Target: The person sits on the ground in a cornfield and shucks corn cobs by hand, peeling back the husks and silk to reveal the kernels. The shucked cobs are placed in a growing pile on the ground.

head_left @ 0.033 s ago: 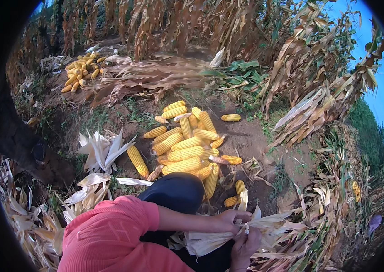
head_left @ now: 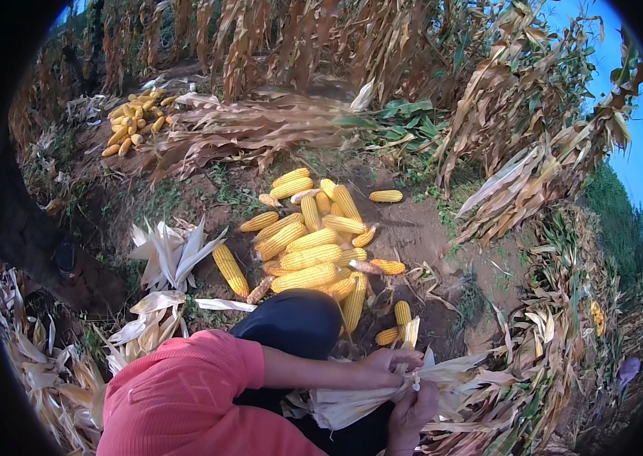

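My left hand [head_left: 390,365], at the end of the arm in a pink sleeve, is closed on pale dry corn husks [head_left: 345,407]. Just below and to its right, my right hand [head_left: 415,410] pinches the same husks near a small whitish stub [head_left: 415,383]. Dry leaves fan out from between the hands to both sides. Any ear inside the husks is hidden. Beyond my dark-clad knee [head_left: 291,319] lies a heap of bare yellow corn cobs [head_left: 310,257]. Two more cobs [head_left: 402,311] rest on the soil close above my left hand.
A smaller pile of cobs [head_left: 133,121] sits at the far left. Peeled husks [head_left: 173,254] lie left of the heap, next to a dark trunk [head_left: 71,258]. Dry leaves [head_left: 519,395] cover the ground at right. Standing dried corn stalks [head_left: 321,45] line the back.
Both hands stay in nearly the same place on the husks. The fingers of my left hand have shifted very slightly.
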{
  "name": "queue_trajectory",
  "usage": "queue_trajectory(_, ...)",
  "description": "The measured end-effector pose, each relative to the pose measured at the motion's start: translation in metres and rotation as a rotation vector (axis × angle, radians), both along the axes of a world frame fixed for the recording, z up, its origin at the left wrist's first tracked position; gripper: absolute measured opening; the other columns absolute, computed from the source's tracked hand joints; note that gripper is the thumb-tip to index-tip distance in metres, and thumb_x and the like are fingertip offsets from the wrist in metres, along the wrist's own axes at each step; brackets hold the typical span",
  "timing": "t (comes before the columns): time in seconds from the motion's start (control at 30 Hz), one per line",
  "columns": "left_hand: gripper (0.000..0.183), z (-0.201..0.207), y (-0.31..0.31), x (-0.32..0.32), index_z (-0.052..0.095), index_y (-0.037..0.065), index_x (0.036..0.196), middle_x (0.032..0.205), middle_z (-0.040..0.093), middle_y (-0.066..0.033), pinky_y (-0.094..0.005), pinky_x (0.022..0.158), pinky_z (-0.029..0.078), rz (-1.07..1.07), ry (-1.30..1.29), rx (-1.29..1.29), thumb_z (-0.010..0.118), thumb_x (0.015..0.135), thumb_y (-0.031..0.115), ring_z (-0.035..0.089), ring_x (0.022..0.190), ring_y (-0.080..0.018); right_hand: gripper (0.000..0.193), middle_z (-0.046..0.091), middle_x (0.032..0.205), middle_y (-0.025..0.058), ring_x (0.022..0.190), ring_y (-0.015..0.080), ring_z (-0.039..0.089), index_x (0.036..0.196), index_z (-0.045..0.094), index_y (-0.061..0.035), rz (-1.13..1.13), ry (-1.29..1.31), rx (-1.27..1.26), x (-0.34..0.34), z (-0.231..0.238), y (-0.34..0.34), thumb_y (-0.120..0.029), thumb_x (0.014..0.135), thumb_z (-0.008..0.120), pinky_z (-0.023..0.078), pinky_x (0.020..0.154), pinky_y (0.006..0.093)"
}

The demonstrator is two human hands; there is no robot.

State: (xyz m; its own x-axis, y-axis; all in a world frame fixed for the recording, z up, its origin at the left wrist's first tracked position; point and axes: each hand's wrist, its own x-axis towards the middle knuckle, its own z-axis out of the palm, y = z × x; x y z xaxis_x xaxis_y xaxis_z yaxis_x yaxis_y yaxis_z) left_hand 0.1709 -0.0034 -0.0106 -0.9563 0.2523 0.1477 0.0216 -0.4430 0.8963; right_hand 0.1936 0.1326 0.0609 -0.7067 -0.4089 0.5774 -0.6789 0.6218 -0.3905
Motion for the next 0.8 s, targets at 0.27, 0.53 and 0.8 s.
queue_trajectory(0.27,0.056,0.045,-0.014,0.016,0.026,0.002,0.142,0.124,0.053,-0.0052,-0.0236,0.093,0.043,0.118,-0.017,0.028,0.042,0.090,-0.010,0.055,0.107,-0.0096,0.009,0.060,0.077,0.0135,0.069,0.0258,0.055,0.090,0.058,0.0021,-0.136,-0.369,-0.250,-0.009,-0.010,0.005,-0.007,0.088,0.057,0.044,0.063,0.0358)
queue_trajectory(0.53,0.083,0.057,-0.013,0.014,0.007,0.003,0.146,0.149,0.019,-0.0221,-0.0351,0.106,0.031,0.325,0.444,-0.386,0.049,0.077,-0.015,0.026,0.136,-0.0357,0.032,0.065,0.103,0.0063,0.087,0.0077,0.057,0.119,0.053,0.0057,0.074,-0.785,-0.728,-0.016,0.001,0.011,-0.005,0.089,0.058,0.045,0.077,0.0206)
queue_trajectory(0.8,0.091,0.059,-0.008,0.015,0.000,0.010,0.147,0.149,0.016,-0.0216,-0.0326,0.094,0.044,0.382,0.491,-0.518,0.052,0.077,-0.016,0.038,0.131,-0.0312,0.030,0.065,0.101,0.0062,0.089,0.0090,0.059,0.115,0.057,0.0049,0.154,-0.856,-0.752,-0.014,-0.011,0.016,-0.002,0.086,0.062,0.045,0.081,0.0230)
